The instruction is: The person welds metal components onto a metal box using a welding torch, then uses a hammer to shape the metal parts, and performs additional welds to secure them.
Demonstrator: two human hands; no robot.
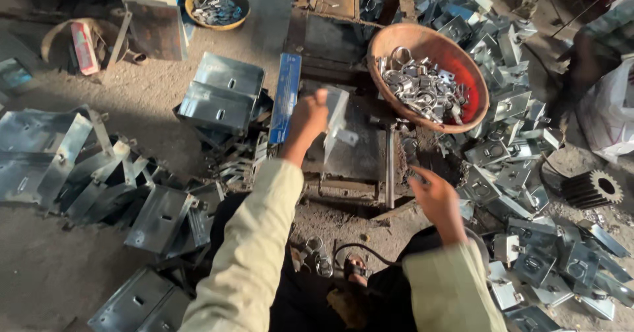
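Both our hands were over the floor workplace: our left hand (309, 117) gripped a bent sheet-metal bracket (337, 122), holding it upright on the dark steel block (356, 157), just beside a blue bar (285, 97). Our right hand (432, 196) hung loosely curled and held nothing, right of the block, below the orange bowl (469, 58) of small metal clips (422, 87). Finished brackets (528, 173) lay heaped to the right.

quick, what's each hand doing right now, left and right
Left hand: closed on a bent metal plate, held up over the press block.
Right hand: holding nothing visible, fingers loosely curled beside the press block.
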